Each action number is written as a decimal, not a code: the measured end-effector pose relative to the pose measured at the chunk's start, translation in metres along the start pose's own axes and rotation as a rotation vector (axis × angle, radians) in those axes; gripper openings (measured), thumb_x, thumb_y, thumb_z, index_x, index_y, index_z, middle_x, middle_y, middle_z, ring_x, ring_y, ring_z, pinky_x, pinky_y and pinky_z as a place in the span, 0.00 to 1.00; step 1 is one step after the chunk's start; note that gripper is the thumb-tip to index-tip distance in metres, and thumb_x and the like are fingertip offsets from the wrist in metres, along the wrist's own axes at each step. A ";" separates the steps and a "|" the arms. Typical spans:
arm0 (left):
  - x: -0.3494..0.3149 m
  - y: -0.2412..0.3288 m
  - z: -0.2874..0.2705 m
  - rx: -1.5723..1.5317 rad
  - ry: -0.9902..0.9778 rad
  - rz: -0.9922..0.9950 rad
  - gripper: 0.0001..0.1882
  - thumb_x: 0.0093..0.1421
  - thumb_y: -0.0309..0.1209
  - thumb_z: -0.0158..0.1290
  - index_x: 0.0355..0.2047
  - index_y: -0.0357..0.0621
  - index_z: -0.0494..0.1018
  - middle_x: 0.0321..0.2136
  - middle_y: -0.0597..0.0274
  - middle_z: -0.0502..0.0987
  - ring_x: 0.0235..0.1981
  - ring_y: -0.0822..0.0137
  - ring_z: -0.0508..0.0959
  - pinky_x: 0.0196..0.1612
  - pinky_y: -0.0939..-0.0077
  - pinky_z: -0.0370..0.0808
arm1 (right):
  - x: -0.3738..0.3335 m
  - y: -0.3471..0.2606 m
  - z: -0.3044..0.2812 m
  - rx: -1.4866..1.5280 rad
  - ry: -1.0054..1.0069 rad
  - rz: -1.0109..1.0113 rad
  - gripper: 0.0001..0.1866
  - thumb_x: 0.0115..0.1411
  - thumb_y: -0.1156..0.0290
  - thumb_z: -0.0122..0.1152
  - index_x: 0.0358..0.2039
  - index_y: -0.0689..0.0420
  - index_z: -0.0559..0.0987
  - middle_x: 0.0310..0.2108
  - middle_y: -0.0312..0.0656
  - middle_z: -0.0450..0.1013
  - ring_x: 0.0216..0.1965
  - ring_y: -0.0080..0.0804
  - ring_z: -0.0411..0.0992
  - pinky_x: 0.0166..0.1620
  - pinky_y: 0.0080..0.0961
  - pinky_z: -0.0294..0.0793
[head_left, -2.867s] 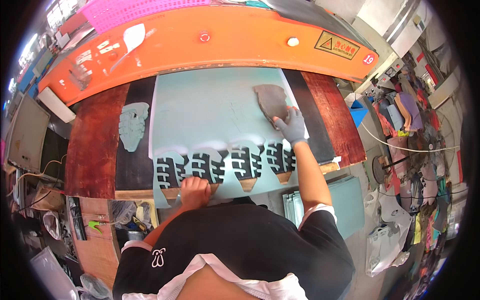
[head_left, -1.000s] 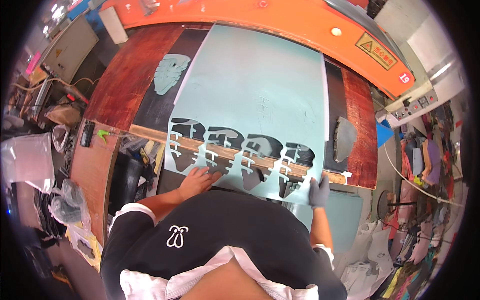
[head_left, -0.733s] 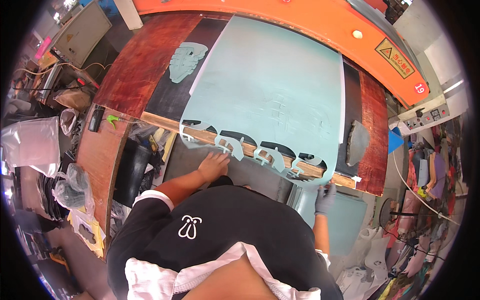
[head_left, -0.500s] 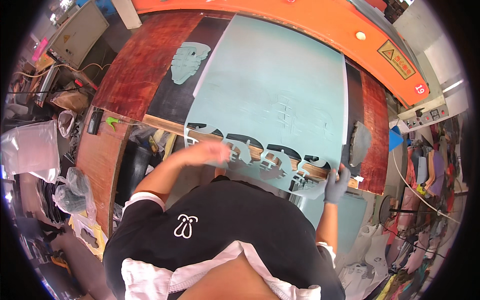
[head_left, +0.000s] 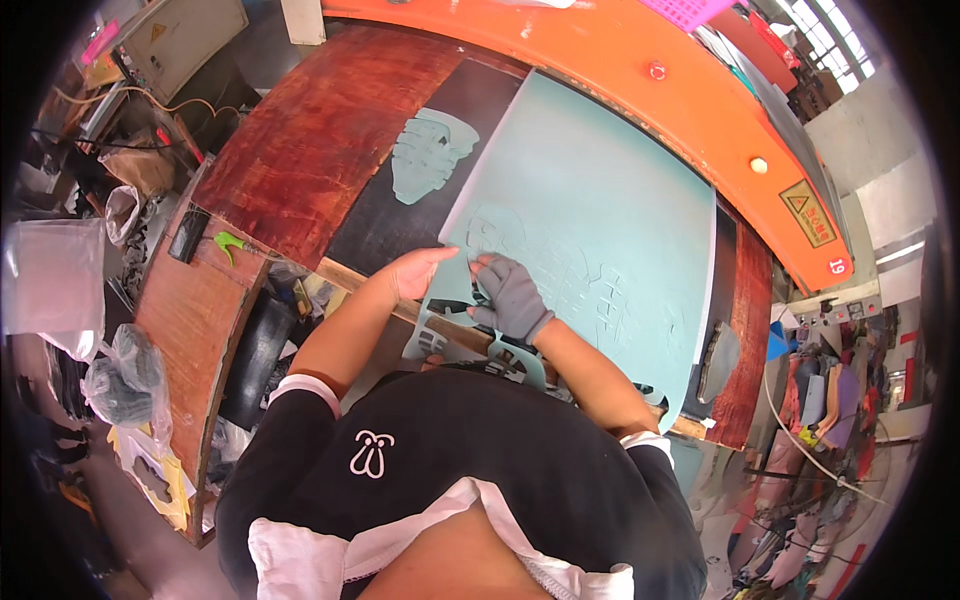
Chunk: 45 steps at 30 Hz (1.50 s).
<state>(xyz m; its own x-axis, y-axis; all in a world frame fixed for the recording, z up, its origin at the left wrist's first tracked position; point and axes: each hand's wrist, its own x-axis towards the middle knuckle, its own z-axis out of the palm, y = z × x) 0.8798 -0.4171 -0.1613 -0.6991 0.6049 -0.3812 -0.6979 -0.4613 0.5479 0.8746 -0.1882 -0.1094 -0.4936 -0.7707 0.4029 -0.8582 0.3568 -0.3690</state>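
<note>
A large pale teal sheet lies on the bench in front of me, with outlines of cut shapes pressed into its near part. Its near edge is a lattice of cut-out holes, drooping over the bench's front. My right hand, in a grey glove, has its fingers curled on the sheet's near left corner, gripping at a cut outline. Just left of it, my bare left hand is at the sheet's left edge, fingers stretched out. Teal cut pieces lie stacked on the black strip left of the sheet.
An orange machine beam spans the bench's far side. Red-brown boards flank the black strip. A grey cut piece lies right of the sheet. On the side table are a green-handled tool and a black block.
My right hand has moved left from the sheet's near right corner to its near left part. My left hand has risen to the left edge. The view has shifted.
</note>
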 end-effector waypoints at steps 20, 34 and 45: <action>0.003 -0.007 0.016 0.012 0.296 0.090 0.21 0.65 0.40 0.47 0.47 0.33 0.68 0.41 0.49 0.76 0.42 0.57 0.78 0.45 0.64 0.76 | 0.046 0.136 -0.067 0.609 0.430 0.969 0.21 0.60 0.55 0.55 0.20 0.60 0.74 0.16 0.33 0.65 0.18 0.23 0.61 0.23 0.29 0.61; -0.003 -0.012 0.020 0.117 0.375 0.115 0.19 0.63 0.38 0.49 0.45 0.32 0.70 0.37 0.49 0.77 0.40 0.59 0.79 0.43 0.66 0.76 | 0.130 0.210 -0.215 0.724 0.754 0.766 0.18 0.59 0.57 0.51 0.40 0.60 0.74 0.29 0.41 0.75 0.32 0.27 0.72 0.34 0.27 0.72; 0.003 -0.019 0.050 1.008 0.884 0.502 0.13 0.57 0.27 0.51 0.43 0.38 0.71 0.39 0.54 0.76 0.41 0.59 0.76 0.45 0.67 0.72 | -0.070 0.065 -0.057 0.196 0.085 0.200 0.10 0.57 0.69 0.57 0.40 0.53 0.77 0.36 0.43 0.75 0.41 0.45 0.72 0.47 0.37 0.71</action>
<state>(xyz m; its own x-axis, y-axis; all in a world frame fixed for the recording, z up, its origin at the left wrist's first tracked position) 0.8987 -0.3742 -0.1358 -0.9613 -0.2492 -0.1173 -0.2073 0.3745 0.9037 0.8449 -0.0812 -0.1138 -0.6672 -0.6453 0.3720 -0.7034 0.3816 -0.5996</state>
